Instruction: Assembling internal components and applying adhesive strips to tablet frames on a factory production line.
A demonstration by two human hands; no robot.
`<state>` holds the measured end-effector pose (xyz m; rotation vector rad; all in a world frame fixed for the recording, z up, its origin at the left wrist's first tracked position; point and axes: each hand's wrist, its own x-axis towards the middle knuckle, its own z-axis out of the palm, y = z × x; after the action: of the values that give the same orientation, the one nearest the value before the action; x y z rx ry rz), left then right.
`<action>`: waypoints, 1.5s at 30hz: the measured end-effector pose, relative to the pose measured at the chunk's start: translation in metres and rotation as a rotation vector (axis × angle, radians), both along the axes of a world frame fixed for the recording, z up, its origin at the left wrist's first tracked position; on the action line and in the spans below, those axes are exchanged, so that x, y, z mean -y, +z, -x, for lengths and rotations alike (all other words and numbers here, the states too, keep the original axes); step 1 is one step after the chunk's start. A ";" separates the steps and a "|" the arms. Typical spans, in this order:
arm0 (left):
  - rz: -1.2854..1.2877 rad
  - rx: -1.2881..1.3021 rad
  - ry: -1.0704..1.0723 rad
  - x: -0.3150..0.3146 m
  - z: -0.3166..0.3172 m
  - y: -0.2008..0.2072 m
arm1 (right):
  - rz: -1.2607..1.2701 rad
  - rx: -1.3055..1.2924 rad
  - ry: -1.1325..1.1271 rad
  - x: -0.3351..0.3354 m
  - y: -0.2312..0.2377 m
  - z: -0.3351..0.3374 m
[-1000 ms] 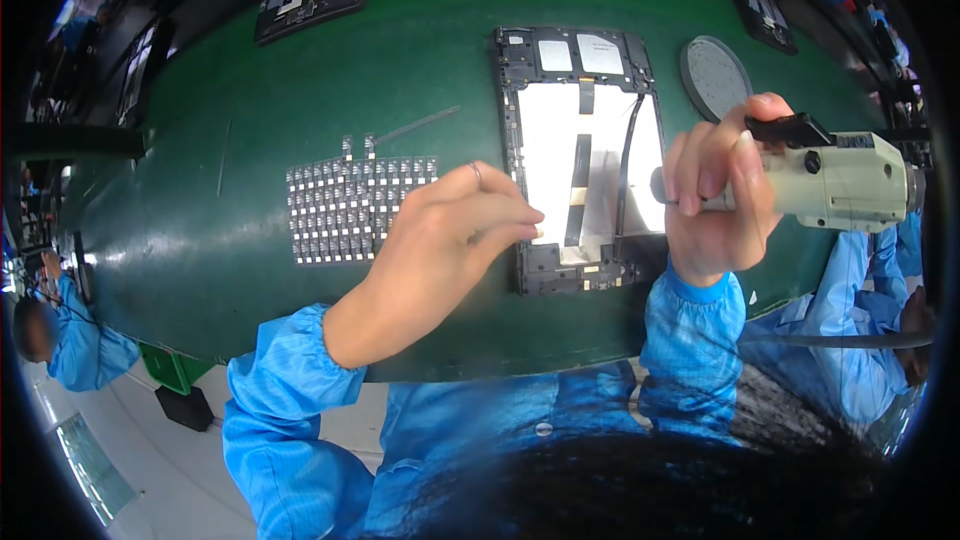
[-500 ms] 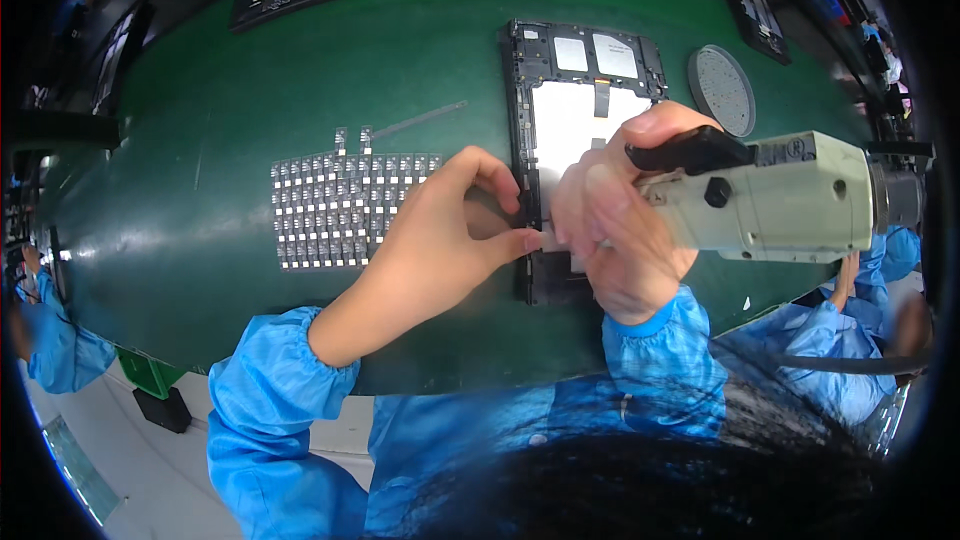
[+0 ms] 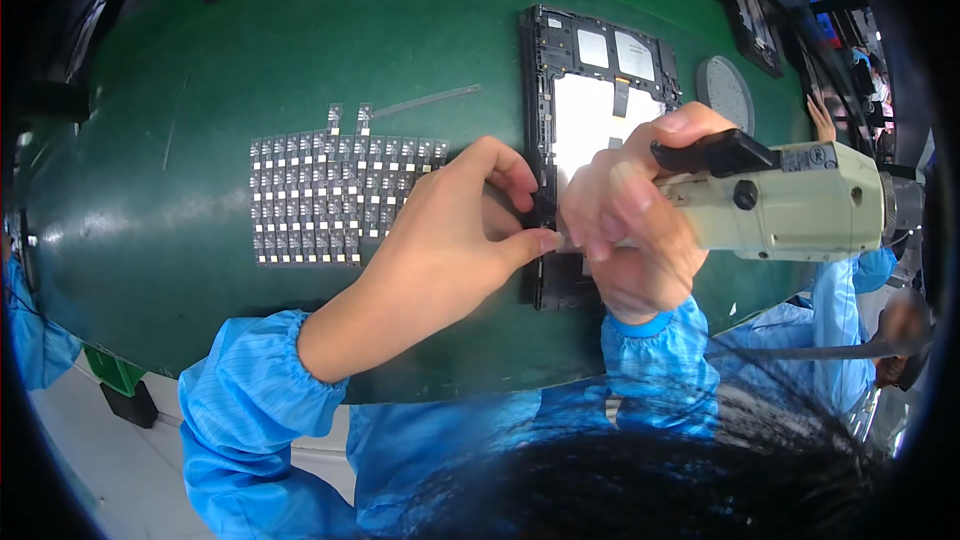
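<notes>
Head view. The right hand (image 3: 645,225) grips a cream power driver (image 3: 800,205), tip hidden, over the open tablet-like device (image 3: 590,105); the left hand (image 3: 440,235) reaches its left edge, any pinched part indiscernible. Sound practice, presumably: brace the device, align the driver squarely. The green table (image 3: 400,40) also bears rows of small parts (image 3: 305,200); a co-worker's blue sleeve (image 3: 835,305) appears at right.

Even light leaves a pale glare on the tabletop (image 3: 450,40) at left, foreground hair (image 3: 640,470) blurs, and fisheye distortion bends the dark-rimmed edges.
</notes>
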<state>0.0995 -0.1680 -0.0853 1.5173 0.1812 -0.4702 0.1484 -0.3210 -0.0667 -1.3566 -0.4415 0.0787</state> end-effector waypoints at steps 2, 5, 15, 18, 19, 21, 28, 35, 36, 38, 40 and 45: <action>-0.040 0.078 0.066 0.002 0.002 -0.004 | -0.008 -0.001 0.007 -0.001 0.000 0.000; -0.054 0.089 0.066 0.001 0.002 -0.004 | -0.023 -0.002 0.015 -0.003 -0.001 0.000; -0.078 0.120 0.072 0.001 0.003 -0.002 | 0.028 -0.113 0.010 -0.020 0.012 0.012; -0.064 0.160 0.055 0.003 0.003 -0.005 | -0.036 -0.137 -0.019 -0.013 0.005 0.013; -0.056 0.158 0.059 0.003 0.004 -0.006 | -0.012 -0.102 -0.015 -0.010 -0.002 0.013; -0.033 0.154 0.098 0.003 0.007 -0.006 | 0.036 -0.041 -0.043 -0.007 0.003 0.008; 0.000 0.199 0.074 0.008 0.004 0.003 | -0.014 -0.047 0.052 -0.005 0.001 0.003; 0.025 -0.038 0.061 0.020 -0.004 0.016 | -0.273 -0.044 -0.149 0.096 0.024 -0.010; 0.001 -0.044 0.062 0.021 -0.005 0.013 | -0.362 0.070 -0.195 0.116 0.017 -0.020; -0.022 -0.051 0.063 0.023 -0.004 0.012 | -0.269 0.129 -0.442 0.156 0.014 -0.028; -0.008 -0.070 0.109 0.026 -0.003 0.013 | -0.229 0.142 -0.486 0.176 0.011 -0.029; -0.031 -0.085 0.118 0.029 -0.007 0.013 | -0.039 0.181 -0.622 0.201 -0.017 -0.034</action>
<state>0.1067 -0.1972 -0.0727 1.5085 0.3439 -0.4387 0.1827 -0.5221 -0.0832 -1.4147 -0.1541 -0.5653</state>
